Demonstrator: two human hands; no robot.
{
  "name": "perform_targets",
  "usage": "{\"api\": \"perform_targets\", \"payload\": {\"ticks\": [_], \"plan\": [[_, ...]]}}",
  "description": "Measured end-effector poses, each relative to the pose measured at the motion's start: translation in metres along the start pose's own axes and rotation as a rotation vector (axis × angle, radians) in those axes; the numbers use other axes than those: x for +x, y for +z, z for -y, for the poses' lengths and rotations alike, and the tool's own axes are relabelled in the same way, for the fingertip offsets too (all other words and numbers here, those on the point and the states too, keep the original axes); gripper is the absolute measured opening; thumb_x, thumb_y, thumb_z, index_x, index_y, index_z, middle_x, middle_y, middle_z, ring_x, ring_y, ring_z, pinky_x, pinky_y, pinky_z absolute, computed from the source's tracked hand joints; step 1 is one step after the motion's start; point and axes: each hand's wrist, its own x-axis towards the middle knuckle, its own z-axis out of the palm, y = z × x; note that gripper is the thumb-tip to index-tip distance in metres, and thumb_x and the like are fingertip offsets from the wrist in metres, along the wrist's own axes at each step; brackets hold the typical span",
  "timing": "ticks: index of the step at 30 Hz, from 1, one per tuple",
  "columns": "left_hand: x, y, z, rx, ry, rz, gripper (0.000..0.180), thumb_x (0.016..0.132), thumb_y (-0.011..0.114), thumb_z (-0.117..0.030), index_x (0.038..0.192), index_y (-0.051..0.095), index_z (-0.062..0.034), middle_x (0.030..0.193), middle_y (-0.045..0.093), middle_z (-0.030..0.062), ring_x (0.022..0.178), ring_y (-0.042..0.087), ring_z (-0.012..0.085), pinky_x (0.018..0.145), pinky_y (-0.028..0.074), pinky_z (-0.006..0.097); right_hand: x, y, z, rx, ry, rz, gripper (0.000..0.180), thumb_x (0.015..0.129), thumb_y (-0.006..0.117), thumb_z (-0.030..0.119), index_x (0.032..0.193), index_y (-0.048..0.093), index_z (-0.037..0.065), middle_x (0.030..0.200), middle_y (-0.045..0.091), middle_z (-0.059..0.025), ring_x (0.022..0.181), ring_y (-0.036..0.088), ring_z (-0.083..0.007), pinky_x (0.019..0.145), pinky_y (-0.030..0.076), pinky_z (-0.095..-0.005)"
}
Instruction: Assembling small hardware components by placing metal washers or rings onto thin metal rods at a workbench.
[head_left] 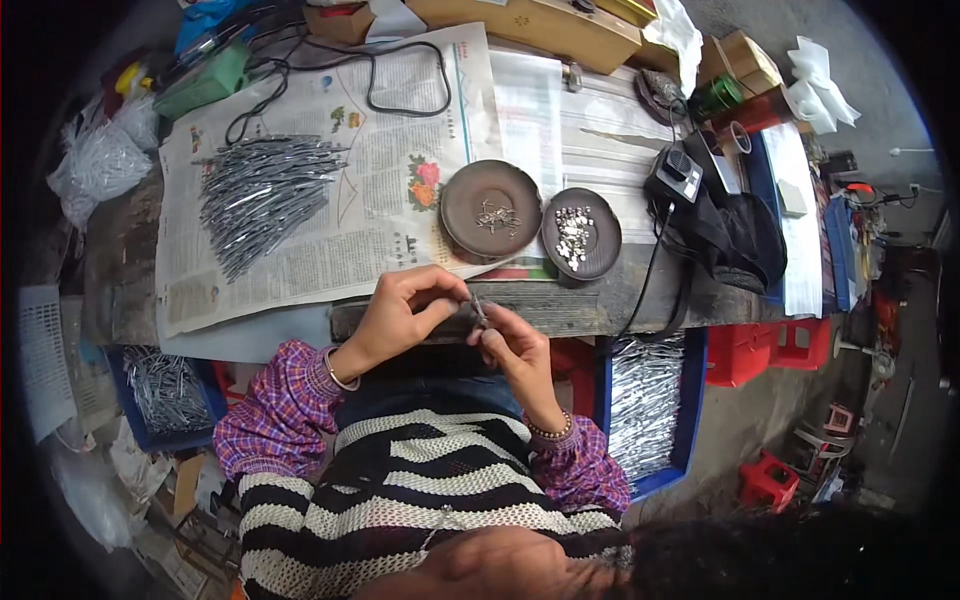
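The piece [479, 310] is in the air just before the near edge of the surface [560, 300], between the fingertips of both hands. We see the right hand [513, 352] pinching it with bent fingers and thumb. The left hand [403, 314] comes with its index fingertip to the upper end, its thumb below; whether it also grips, we cannot tell. We suppose that it is held so, close to the body and with fingertips only, because a thing so small needs fine control and near sight.

As for its look, the piece is thin, short and greyish like metal, and it stands a little tilted; finer details are too small for us.

Just beyond the hands are two dark round dishes: the larger dish [462, 197] has small pins [497, 217], the smaller dish [606, 226] has shiny bits [573, 240]. Their rims probably prevent such parts from scattering, and their nearness makes the reach short. Farther to the left, a heap of metal strips [265, 195] lies on newspaper [390, 150], perhaps to protect them. Below the surface, the blue tray [693, 400] on the right holds more strips in bulk.
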Motion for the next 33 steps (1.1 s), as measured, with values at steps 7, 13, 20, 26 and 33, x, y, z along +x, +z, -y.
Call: {"api": "perform_targets", "payload": {"ticks": [7, 13, 20, 26, 33], "plan": [[-0.002, 0.007, -0.001, 0.009, -0.005, -0.027, 0.019, 0.08, 0.059, 0.006, 0.097, 0.056, 0.001, 0.083, 0.063, 0.0031, 0.079, 0.062, 0.0078, 0.07, 0.05, 0.022, -0.003, -0.003, -0.001, -0.025, 0.026, -0.008, 0.034, 0.091, 0.054, 0.005, 0.125, 0.053, -0.002, 0.089, 0.064, -0.0031, 0.066, 0.048, -0.003, 0.057, 0.04, -0.017], [-0.004, 0.007, -0.008, 0.121, -0.055, -0.006, 0.022, 0.078, 0.063, 0.006, 0.096, 0.053, -0.0009, 0.084, 0.061, 0.002, 0.08, 0.061, 0.0071, 0.071, 0.049, 0.021, -0.005, -0.001, -0.004, -0.113, 0.013, -0.016, 0.034, 0.091, 0.055, 0.004, 0.124, 0.054, -0.002, 0.089, 0.066, -0.0069, 0.063, 0.048, -0.0037, 0.056, 0.041, -0.017], [-0.002, 0.007, -0.006, 0.143, -0.041, -0.009, 0.022, 0.076, 0.064, 0.006, 0.094, 0.052, -0.0009, 0.084, 0.061, 0.0025, 0.079, 0.061, 0.0065, 0.069, 0.048, 0.021, -0.004, 0.003, 0.003, -0.351, -0.068, -0.09, 0.027, 0.086, 0.059, 0.002, 0.113, 0.062, -0.003, 0.082, 0.069, -0.0048, 0.06, 0.053, -0.0038, 0.054, 0.044, -0.0191], [-0.002, 0.005, -0.005, 0.168, -0.048, -0.005, 0.025, 0.077, 0.064, 0.006, 0.098, 0.052, -0.0015, 0.084, 0.062, 0.0039, 0.08, 0.061, 0.007, 0.069, 0.048, 0.021, -0.002, 0.004, 0.002, -0.565, -0.24, -0.101, 0.027, 0.085, 0.059, 0.001, 0.111, 0.063, -0.003, 0.083, 0.069, -0.005, 0.06, 0.054, -0.0053, 0.055, 0.045, -0.0196], [-0.004, 0.005, 0.0, -0.082, -0.03, -0.001, 0.026, 0.079, 0.063, 0.005, 0.102, 0.054, -0.0012, 0.086, 0.062, 0.0034, 0.084, 0.062, 0.0087, 0.074, 0.05, 0.023, -0.005, -0.002, 0.01, -0.007, 0.202, 0.011, 0.032, 0.089, 0.056, 0.004, 0.12, 0.059, 0.001, 0.085, 0.067, -0.0036, 0.059, 0.047, -0.0039, 0.052, 0.038, -0.0167]]}}
